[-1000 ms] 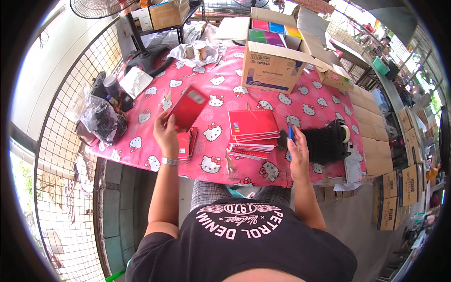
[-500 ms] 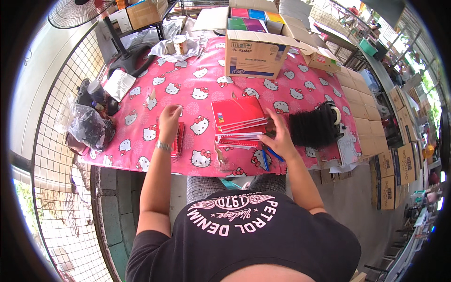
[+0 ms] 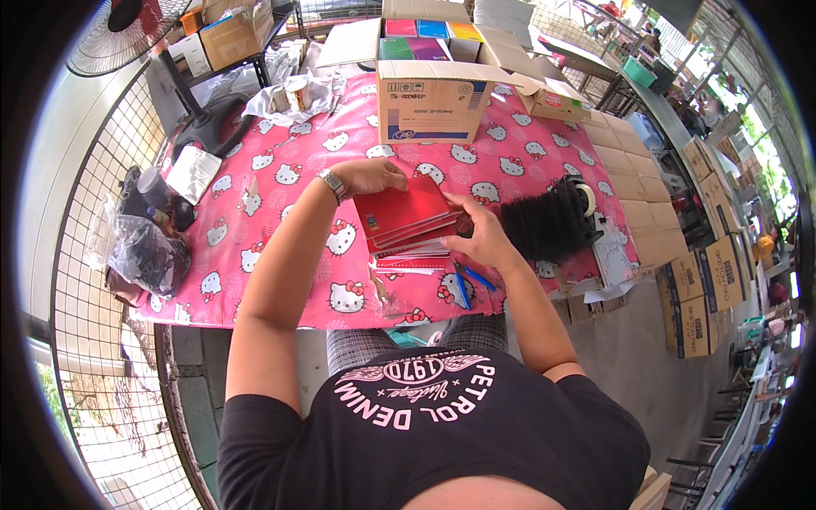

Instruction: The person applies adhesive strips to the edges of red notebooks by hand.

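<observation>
A stack of red notebooks (image 3: 406,208) lies in front of me, its upper ones turned slightly against those below. My left hand (image 3: 378,177) reaches over its far left corner, fingers closed on the edge of the top notebook. At the right side of the stack, my right hand (image 3: 478,234) has thumb and fingers curled against the edges of the upper notebooks. Blue-handled pliers (image 3: 463,285) rest by the near right corner of the stack. Right of my right hand sits a thick bundle of black binding coils (image 3: 548,219).
An open carton (image 3: 432,106) holding colourful notebooks stands at the far side of the pink table cover (image 3: 289,293). A black fan stand (image 3: 204,127), a plastic bag (image 3: 149,255) and a dark cup (image 3: 157,187) occupy the left. Flattened cardboard (image 3: 637,178) lies right.
My left hand has moved right from above a small red spiral notebook pile onto the stack's top notebook. That pile is now hidden by my forearm. The whole view has shifted slightly.
</observation>
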`<state>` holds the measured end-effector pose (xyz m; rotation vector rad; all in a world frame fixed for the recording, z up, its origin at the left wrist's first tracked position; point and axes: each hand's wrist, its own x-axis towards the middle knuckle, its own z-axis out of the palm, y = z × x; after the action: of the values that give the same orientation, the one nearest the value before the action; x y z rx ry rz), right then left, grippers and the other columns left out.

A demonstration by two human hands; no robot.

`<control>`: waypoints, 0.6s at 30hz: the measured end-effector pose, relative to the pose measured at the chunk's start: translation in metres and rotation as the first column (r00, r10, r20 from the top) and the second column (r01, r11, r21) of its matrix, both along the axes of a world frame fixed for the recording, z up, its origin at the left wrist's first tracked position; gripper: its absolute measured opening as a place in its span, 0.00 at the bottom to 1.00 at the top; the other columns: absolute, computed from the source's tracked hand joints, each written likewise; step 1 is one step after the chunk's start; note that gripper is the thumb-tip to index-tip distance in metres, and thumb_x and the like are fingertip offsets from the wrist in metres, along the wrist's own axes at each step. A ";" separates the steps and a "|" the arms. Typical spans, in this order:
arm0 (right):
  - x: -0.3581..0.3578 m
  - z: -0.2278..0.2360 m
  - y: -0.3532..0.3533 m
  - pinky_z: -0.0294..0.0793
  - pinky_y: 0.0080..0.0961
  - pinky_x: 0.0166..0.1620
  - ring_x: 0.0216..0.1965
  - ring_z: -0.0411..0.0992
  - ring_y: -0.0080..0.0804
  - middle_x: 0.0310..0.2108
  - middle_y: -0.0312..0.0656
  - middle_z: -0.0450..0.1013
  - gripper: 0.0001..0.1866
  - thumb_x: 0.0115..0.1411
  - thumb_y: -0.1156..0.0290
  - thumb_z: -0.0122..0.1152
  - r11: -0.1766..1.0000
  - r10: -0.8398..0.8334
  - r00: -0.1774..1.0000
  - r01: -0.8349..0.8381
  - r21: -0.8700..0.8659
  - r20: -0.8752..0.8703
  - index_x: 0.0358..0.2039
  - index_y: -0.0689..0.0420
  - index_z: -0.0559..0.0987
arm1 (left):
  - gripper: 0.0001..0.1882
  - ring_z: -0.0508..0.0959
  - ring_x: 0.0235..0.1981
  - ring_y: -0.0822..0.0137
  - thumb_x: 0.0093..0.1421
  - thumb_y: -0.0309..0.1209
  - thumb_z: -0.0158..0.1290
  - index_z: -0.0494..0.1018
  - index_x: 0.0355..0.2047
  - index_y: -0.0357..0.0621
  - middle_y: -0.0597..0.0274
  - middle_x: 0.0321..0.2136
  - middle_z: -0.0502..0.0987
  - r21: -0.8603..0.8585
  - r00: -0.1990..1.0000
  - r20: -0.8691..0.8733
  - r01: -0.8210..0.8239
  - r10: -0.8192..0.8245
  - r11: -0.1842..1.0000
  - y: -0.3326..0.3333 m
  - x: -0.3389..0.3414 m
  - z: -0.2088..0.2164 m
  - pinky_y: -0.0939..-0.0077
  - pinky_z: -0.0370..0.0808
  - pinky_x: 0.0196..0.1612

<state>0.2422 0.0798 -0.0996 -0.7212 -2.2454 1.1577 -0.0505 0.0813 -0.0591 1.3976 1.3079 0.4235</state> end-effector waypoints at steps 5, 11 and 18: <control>-0.002 -0.002 -0.009 0.76 0.28 0.45 0.47 0.72 0.32 0.56 0.47 0.67 0.48 0.48 0.76 0.73 0.980 -0.069 0.997 0.061 -0.190 -0.037 0.68 0.51 0.59 | 0.16 0.79 0.42 0.73 0.62 0.32 0.57 0.78 0.47 0.33 0.61 0.43 0.81 0.043 0.994 0.087 -0.072 0.068 0.996 -0.014 -0.004 -0.002 0.76 0.76 0.49; 0.002 -0.007 -0.010 0.73 0.26 0.45 0.45 0.70 0.30 0.55 0.43 0.67 0.44 0.49 0.76 0.72 0.981 -0.053 0.996 0.039 -0.190 -0.067 0.67 0.52 0.62 | 0.23 0.80 0.45 0.69 0.60 0.28 0.59 0.72 0.54 0.31 0.56 0.48 0.79 -0.033 0.856 0.339 -0.404 0.391 0.914 -0.034 -0.024 0.004 0.74 0.76 0.52; -0.009 -0.016 0.002 0.74 0.29 0.46 0.45 0.72 0.31 0.48 0.44 0.73 0.29 0.49 0.72 0.72 0.966 -0.164 0.986 0.164 -0.198 0.017 0.52 0.60 0.72 | 0.28 0.80 0.47 0.67 0.58 0.33 0.62 0.70 0.57 0.34 0.56 0.47 0.80 -0.079 0.896 0.230 -0.371 0.379 0.925 -0.029 -0.010 -0.008 0.72 0.75 0.53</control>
<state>0.2335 0.0817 -0.1160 -0.9669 -2.0452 1.3105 -0.0609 0.0526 -0.0675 1.0235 1.3743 0.8036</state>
